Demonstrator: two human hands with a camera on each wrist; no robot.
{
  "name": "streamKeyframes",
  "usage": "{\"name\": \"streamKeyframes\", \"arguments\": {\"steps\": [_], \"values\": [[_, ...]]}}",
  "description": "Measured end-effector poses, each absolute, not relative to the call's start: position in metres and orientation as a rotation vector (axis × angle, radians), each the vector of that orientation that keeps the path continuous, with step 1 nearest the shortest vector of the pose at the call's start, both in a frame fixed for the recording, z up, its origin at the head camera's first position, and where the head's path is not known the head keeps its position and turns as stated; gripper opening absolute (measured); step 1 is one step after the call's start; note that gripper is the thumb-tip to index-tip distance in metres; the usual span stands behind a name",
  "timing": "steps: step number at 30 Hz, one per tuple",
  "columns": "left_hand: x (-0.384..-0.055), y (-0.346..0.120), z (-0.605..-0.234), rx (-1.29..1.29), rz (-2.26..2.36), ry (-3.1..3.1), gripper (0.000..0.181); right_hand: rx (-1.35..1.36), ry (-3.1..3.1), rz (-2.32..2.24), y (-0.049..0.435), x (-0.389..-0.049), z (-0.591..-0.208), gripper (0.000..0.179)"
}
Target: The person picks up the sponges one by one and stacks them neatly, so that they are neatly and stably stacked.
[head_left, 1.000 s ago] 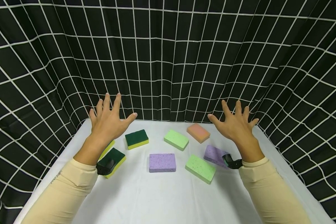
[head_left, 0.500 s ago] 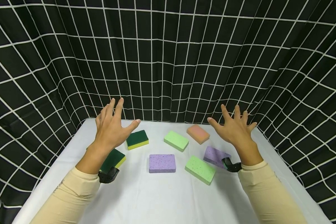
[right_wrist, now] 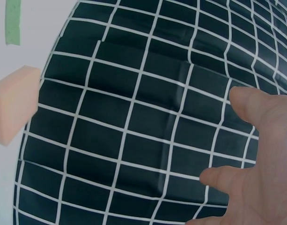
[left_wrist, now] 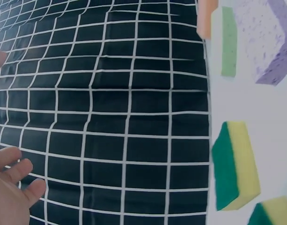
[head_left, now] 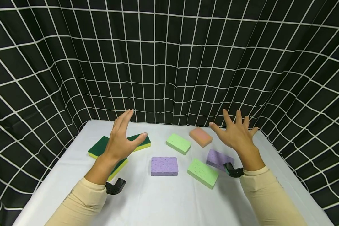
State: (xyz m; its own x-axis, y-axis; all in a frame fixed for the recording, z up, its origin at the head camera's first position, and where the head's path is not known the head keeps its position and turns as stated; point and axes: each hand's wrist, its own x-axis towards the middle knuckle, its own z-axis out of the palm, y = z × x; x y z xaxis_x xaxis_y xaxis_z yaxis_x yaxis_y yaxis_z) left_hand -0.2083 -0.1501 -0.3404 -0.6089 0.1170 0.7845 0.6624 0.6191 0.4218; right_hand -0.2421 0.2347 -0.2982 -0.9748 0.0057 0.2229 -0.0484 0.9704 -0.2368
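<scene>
My left hand [head_left: 121, 141] hovers with extended fingers over the left side, holding nothing. It partly covers three dark green and yellow scrub sponges: a left one [head_left: 99, 146], a near one [head_left: 119, 168] and a far one [head_left: 145, 143]. On the right, my right hand [head_left: 235, 133] is spread in the air, also with nothing in it. Closest to it are an orange sponge [head_left: 201, 137] and a purple sponge [head_left: 217, 158], the latter partly behind the wrist camera. A second purple sponge [head_left: 164, 166] lies mid-table, between two light green sponges, one far [head_left: 178, 143] and one near [head_left: 202, 173].
The sponges lie on a white-covered table [head_left: 164, 204]. A black curtain with a white grid [head_left: 158, 62] rises at its back and along both sides. A small black camera [head_left: 115, 186] sits on the left wrist, another [head_left: 233, 170] on the right.
My left hand has moved right and lower, turning thumb-side up with its fingers closer together, uncovering the left scrub sponge. My right hand has dropped slightly, still spread.
</scene>
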Motion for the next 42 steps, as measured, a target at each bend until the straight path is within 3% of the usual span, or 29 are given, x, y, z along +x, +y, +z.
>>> {"name": "streamKeyframes", "arguments": {"steps": [15, 42], "values": [[-0.209, -0.132, -0.387, -0.688, -1.122, -2.122, 0.082, 0.035, -2.892, 0.399, 0.237, -0.241, -0.307, 0.096], [-0.212, -0.121, -0.456, -0.501, -1.376, -2.393, 0.072, 0.038, -2.871, 0.443, 0.233, -0.241, -0.312, 0.095]]}}
